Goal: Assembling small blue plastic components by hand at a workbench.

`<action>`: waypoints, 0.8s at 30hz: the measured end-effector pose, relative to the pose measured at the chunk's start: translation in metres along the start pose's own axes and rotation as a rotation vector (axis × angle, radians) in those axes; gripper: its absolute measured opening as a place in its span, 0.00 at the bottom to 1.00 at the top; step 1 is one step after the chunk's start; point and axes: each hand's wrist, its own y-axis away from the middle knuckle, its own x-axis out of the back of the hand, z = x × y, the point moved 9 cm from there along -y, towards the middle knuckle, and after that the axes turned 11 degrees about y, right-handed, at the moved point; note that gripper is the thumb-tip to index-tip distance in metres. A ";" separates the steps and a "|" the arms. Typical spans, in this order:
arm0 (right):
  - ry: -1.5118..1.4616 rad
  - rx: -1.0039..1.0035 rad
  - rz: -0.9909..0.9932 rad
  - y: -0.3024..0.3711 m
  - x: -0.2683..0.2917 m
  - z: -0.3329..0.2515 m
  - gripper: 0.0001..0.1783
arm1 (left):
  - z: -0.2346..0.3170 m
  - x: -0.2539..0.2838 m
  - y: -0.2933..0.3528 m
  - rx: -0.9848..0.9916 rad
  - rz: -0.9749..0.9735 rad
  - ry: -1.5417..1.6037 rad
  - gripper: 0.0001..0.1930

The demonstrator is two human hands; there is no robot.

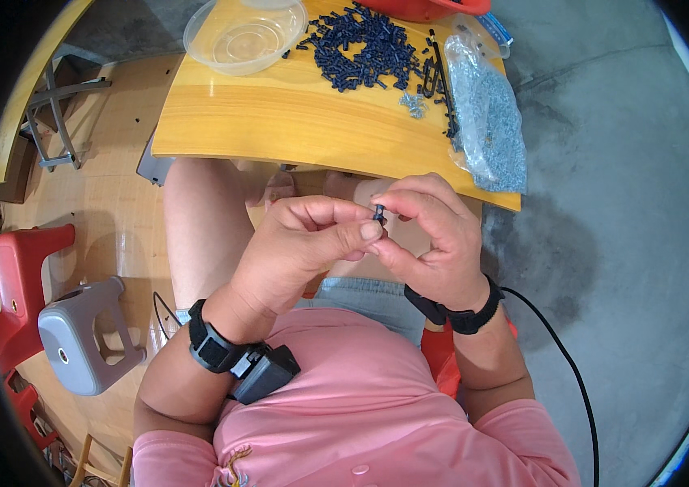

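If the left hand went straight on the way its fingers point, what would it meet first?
Most likely the right hand, which faces it just past the small dark blue piece the left hand pinches; depth is unclear in this view.

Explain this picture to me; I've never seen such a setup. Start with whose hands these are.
There's no machine: these are a person's own bare hands. A wide fisheye camera on their head looks down, so straight edges bend.

Above the lap, the left hand pinches a small dark-blue piece. The right hand has its fingertips close around it; whether they grip is unclear.

On the yellow wooden table are a round clear plastic bowl, a heap of small dark-blue pieces, some loose silvery bits and a clear plastic bag of silvery bits.
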 end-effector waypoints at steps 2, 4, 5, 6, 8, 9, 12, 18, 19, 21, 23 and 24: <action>-0.010 0.003 0.005 -0.001 0.000 -0.001 0.20 | 0.003 0.002 0.002 -0.015 0.048 -0.083 0.08; 0.026 0.035 0.013 -0.001 0.000 -0.003 0.20 | 0.006 0.003 0.004 -0.030 0.094 -0.166 0.08; 0.061 0.065 0.020 -0.001 0.000 -0.006 0.20 | 0.010 -0.001 0.005 -0.070 0.069 -0.163 0.07; 0.061 0.065 0.021 -0.001 0.000 -0.007 0.20 | 0.013 -0.004 0.006 -0.108 0.044 -0.161 0.06; 0.133 0.096 0.049 -0.001 0.001 -0.012 0.21 | 0.015 -0.005 0.007 -0.114 0.043 -0.192 0.06; 0.133 0.097 0.049 -0.001 0.001 -0.012 0.21 | 0.016 -0.005 0.007 -0.120 0.042 -0.223 0.06; 0.153 0.153 0.059 0.000 0.000 -0.016 0.21 | 0.012 -0.003 0.007 -0.084 0.051 -0.187 0.07; 0.243 0.230 0.061 0.000 -0.003 -0.024 0.21 | 0.010 0.004 0.007 -0.106 0.084 -0.261 0.06; 0.245 0.238 0.051 -0.001 -0.005 -0.025 0.21 | 0.009 0.005 0.006 -0.105 0.084 -0.262 0.06; 0.248 0.245 0.044 0.000 -0.005 -0.025 0.20 | 0.013 0.001 0.006 -0.187 0.060 -0.288 0.07; 0.279 0.271 -0.017 0.001 -0.011 -0.025 0.21 | 0.013 0.000 0.008 -0.169 0.080 -0.289 0.07; 0.277 0.271 -0.010 0.003 -0.011 -0.025 0.21 | 0.012 0.000 0.009 -0.152 0.102 -0.287 0.07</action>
